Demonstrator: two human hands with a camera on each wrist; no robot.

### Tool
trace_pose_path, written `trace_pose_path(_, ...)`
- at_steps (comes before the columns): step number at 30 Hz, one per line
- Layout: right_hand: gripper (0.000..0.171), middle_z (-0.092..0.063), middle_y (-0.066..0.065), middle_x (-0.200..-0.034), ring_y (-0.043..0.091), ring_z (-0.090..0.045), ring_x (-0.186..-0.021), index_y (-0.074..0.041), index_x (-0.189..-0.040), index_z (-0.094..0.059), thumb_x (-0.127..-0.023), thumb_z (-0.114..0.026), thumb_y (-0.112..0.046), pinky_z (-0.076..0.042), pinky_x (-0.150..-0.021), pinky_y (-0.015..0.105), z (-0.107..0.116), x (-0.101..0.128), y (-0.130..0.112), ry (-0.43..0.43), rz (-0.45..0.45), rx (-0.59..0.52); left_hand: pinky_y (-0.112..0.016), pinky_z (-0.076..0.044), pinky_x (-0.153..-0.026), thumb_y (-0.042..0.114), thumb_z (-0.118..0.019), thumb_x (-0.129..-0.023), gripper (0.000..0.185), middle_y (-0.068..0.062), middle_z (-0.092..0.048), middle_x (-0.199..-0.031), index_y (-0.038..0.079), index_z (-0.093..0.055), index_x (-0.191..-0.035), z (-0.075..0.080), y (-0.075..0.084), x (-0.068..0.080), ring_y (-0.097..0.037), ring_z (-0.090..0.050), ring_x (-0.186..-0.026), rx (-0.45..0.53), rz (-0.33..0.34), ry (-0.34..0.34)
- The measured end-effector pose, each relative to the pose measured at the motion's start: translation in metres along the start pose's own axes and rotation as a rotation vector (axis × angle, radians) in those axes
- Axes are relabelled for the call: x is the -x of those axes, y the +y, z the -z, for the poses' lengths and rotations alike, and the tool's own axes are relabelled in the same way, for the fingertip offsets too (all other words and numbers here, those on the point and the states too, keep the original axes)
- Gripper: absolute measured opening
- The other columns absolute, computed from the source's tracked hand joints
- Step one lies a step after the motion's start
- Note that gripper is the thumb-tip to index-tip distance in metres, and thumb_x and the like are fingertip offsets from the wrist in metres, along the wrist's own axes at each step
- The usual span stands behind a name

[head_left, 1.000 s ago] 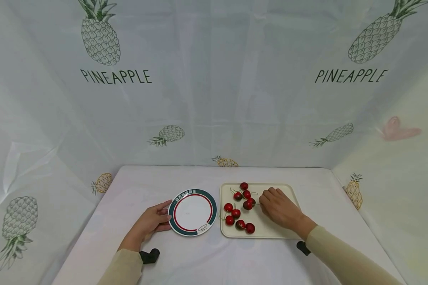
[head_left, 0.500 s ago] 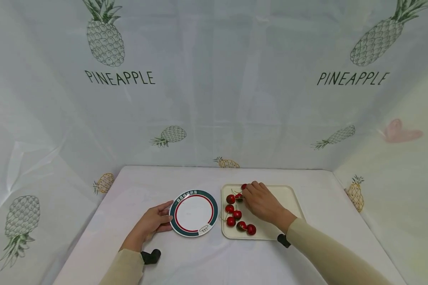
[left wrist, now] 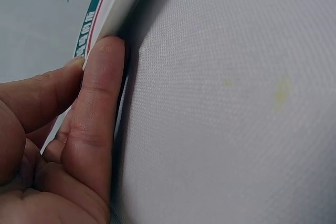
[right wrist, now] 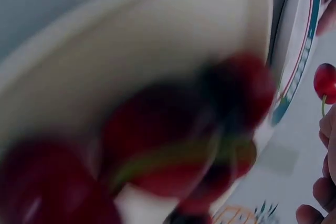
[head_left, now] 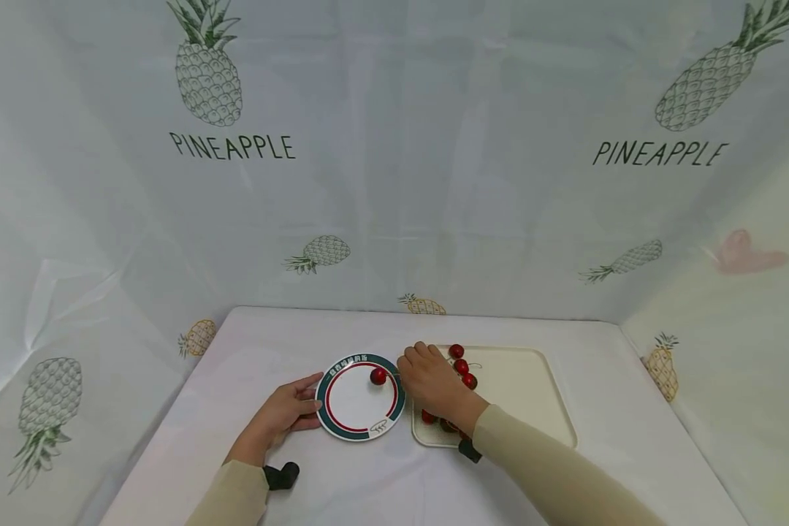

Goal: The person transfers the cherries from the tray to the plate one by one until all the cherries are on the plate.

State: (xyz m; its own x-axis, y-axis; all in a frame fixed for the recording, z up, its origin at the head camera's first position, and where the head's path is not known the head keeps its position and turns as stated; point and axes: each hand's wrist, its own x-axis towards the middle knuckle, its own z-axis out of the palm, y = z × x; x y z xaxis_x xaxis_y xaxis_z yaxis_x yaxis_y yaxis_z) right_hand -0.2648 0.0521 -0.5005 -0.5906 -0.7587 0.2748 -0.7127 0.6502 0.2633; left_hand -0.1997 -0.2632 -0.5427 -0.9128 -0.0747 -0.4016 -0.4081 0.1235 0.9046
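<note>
My left hand [head_left: 286, 406] grips the left edge of a round white plate [head_left: 358, 402] with a green rim band and a red ring. In the left wrist view the thumb is over the rim and a finger [left wrist: 97, 87] lies under it. My right hand [head_left: 434, 376] is between plate and tray, pinching a red cherry [head_left: 378, 376] by its green stem. That cherry hangs over the plate's upper right part; the right wrist view shows the same cherry [right wrist: 325, 83] at the fingertips. Several cherries [head_left: 461, 367] lie in a cream tray [head_left: 526, 394], some hidden behind the right hand and wrist.
The tray stands close to the plate's right side on a white-covered table [head_left: 342, 482]. Behind the table hangs a pale curtain [head_left: 394, 183] printed with pineapples. Blurred cherries [right wrist: 163, 135] fill the near part of the right wrist view.
My right hand has moved left from the tray toward the plate, bringing a cherry by its stem. The left hand keeps its grip on the plate's edge.
</note>
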Motion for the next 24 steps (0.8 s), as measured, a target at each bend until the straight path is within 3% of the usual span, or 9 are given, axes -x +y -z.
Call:
trace_pose_path(7, 0.019, -0.061, -0.001, -0.098, 0.019, -0.048, -0.094, -0.014, -0.11, -0.066, -0.104, -0.065, -0.032, -0.047, -0.081, 0.029, -0.01, -0.021, -0.029, -0.06, -0.005, 0.005, -0.04, -0.067, -0.079, 0.0, -0.07, -0.098, 0.065, -0.02, -0.063, -0.129, 0.018, -0.051, -0.158, 0.0, 0.0, 0.0, -0.022, -0.074, -0.085, 0.007, 0.003, -0.015)
trace_pose_path(15, 0.032, -0.065, 0.0, -0.11, 0.018, -0.051, -0.1, -0.015, -0.121, -0.067, -0.1, -0.072, -0.038, -0.051, -0.088, 0.028, -0.016, -0.032, -0.049, -0.14, 0.003, 0.001, -0.04, -0.067, -0.079, -0.001, -0.069, -0.098, 0.065, -0.02, -0.063, -0.13, 0.018, -0.051, -0.158, 0.0, 0.002, 0.001, -0.022, -0.073, -0.086, 0.02, 0.012, -0.019)
trace_pose_path(24, 0.025, -0.064, 0.001, -0.105, 0.018, -0.05, -0.096, -0.013, -0.117, -0.068, -0.102, -0.068, -0.033, -0.05, -0.086, 0.029, -0.016, -0.038, -0.06, -0.136, -0.005, -0.01, -0.04, -0.067, -0.079, -0.002, -0.07, -0.098, 0.068, -0.021, -0.063, -0.131, 0.017, -0.048, -0.159, 0.0, 0.006, 0.003, -0.023, -0.074, -0.086, 0.018, 0.003, -0.026)
